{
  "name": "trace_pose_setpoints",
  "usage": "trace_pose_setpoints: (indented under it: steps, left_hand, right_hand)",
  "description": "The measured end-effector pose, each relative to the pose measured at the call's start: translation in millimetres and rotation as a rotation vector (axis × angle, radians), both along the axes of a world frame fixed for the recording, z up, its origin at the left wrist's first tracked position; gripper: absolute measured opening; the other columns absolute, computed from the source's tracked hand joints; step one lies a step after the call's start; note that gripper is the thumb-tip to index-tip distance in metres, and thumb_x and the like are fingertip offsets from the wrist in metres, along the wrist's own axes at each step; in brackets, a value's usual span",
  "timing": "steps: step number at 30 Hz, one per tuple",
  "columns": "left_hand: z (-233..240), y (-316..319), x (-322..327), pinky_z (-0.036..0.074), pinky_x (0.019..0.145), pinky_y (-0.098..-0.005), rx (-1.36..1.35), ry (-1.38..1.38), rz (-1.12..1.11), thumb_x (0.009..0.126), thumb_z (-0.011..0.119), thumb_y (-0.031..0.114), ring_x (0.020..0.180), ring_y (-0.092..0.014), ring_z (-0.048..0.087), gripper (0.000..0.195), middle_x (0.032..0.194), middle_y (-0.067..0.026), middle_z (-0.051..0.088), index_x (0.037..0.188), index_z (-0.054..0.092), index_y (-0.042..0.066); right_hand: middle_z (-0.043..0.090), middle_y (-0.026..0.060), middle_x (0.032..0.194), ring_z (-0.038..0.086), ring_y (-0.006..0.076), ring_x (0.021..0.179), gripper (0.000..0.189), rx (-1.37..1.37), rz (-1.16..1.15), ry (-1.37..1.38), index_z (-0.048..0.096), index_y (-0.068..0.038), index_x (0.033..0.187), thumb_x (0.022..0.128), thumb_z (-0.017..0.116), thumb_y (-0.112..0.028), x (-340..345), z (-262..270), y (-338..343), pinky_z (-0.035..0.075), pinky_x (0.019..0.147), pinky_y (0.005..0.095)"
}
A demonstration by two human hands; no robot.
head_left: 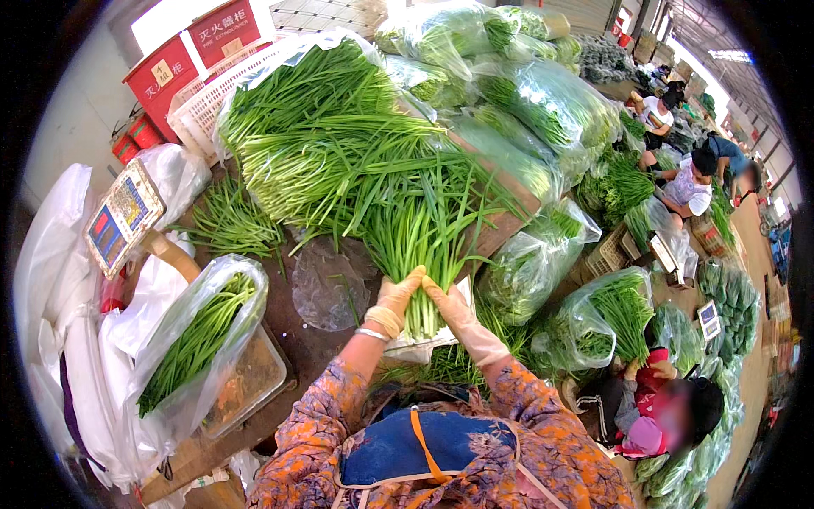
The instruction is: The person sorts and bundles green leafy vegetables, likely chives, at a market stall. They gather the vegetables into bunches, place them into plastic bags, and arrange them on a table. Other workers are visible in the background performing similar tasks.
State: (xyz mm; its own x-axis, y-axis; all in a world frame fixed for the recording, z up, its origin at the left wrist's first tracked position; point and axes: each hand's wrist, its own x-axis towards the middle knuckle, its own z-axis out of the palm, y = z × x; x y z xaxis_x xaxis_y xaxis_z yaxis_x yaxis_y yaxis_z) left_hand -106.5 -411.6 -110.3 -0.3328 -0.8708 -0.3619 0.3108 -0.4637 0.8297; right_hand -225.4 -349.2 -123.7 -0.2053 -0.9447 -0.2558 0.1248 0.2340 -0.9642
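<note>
Both my hands wear thin pale gloves and grip one bunch of green leafy stalks that look like garlic chives [416, 238]. My left hand [389, 304] is on the left side of the pale stem ends, with a bracelet at its wrist. My right hand [455, 312] presses from the right, and the thumbs nearly meet on top. The stem ends point towards me and the leaves lie away, overlapping a large pile of chives [318, 121]. A white block-like object [469, 294] shows partly beneath the bunch and right hand.
At left, an open plastic bag of chives [200, 343] rests on a scale tray [251, 382] near the scale's display [124, 216]. Loose chives [232, 216] lie behind. Filled bags [540, 261] stand right. A co-worker [668, 407] sits at lower right; others work farther back.
</note>
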Motion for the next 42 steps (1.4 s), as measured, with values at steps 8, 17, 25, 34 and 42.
trace_pose_setpoints:
  steps: [8,17,25,34,42]
  left_hand:
    - [48.5,110.9,-25.7,0.045,0.083,-0.0284,-0.116,0.181,0.078,0.079,0.065,0.006,0.095,-0.016,0.054,0.048,0.108,-0.0069,0.055,0.120,0.040,0.005]
    - [107.6,126.0,-18.4,0.045,0.084,-0.0301,-0.568,0.175,0.053,0.080,0.060,0.000,0.097,-0.016,0.053,0.052,0.111,-0.0046,0.052,0.125,0.035,0.011]
    - [25.1,52.4,5.9,0.050,0.080,-0.0377,0.258,-0.045,0.320,0.077,0.069,0.017,0.099,-0.028,0.054,0.068,0.112,-0.0173,0.051,0.128,0.028,0.000]
    - [-44.7,34.8,55.1,0.047,0.083,-0.0453,0.181,0.291,0.181,0.087,0.055,0.024,0.095,-0.025,0.057,0.029,0.107,-0.0066,0.059,0.111,0.053,0.008]
    - [-15.5,53.1,75.0,0.044,0.087,-0.0439,0.253,0.309,0.223,0.086,0.056,0.026,0.104,-0.023,0.052,0.034,0.116,-0.0035,0.053,0.117,0.051,0.013]
  right_hand:
    - [0.047,0.0097,0.120,0.044,0.0181,0.107,0.062,-0.233,-0.028,0.090,0.032,0.001,0.130,0.083,0.061,-0.028,-14.0,71.7,99.1,0.035,0.093,0.0303]
    - [0.045,0.0055,0.126,0.040,0.0151,0.115,0.066,-0.369,0.175,-0.177,0.027,-0.003,0.135,0.082,0.063,-0.019,-24.9,156.9,102.2,0.030,0.098,0.0296]
    - [0.047,0.0129,0.123,0.044,0.0199,0.111,0.054,0.003,0.176,0.098,0.036,0.002,0.128,0.087,0.055,-0.027,-20.4,23.5,18.4,0.033,0.096,0.0296]
    - [0.050,0.0093,0.119,0.047,0.0158,0.107,0.045,-0.128,0.120,0.038,0.041,0.003,0.125,0.084,0.054,-0.008,-25.6,2.2,18.0,0.034,0.094,0.0269]
    - [0.059,0.0056,0.103,0.057,0.0096,0.082,0.028,-0.426,-0.383,-0.134,0.048,-0.005,0.115,0.088,0.053,-0.009,-29.1,37.8,38.2,0.048,0.069,0.0207]
